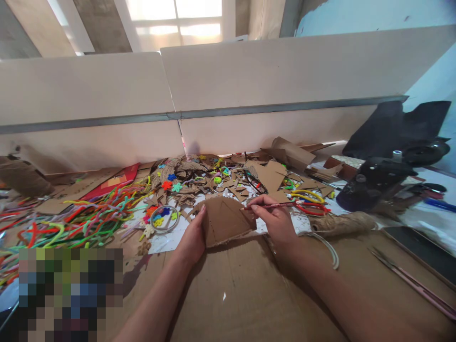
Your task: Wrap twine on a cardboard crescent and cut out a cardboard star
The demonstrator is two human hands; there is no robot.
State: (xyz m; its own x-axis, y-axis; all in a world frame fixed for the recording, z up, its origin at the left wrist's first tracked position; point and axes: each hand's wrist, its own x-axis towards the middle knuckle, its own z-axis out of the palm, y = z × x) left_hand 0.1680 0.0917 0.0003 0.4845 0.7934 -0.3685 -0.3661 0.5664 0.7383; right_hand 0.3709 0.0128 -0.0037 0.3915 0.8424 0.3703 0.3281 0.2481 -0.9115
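Cardboard piece (228,222), one, curved along the top, straighter below: raised before the person, over a cardboard sheet (224,275) on the worktop (162,244), its broad face turned towards the wearer, apparently for viewing. Left hand (192,240): grip closed on the piece's left edge, thumb at the front, seemingly to steady it. Right hand (273,219): grip closed around a reddish pencil (276,206) near its point, presumably for control; contact with the card cannot be told. Pipe cleaners (81,213), left, and twine (338,223), right: lying aside, within reach.
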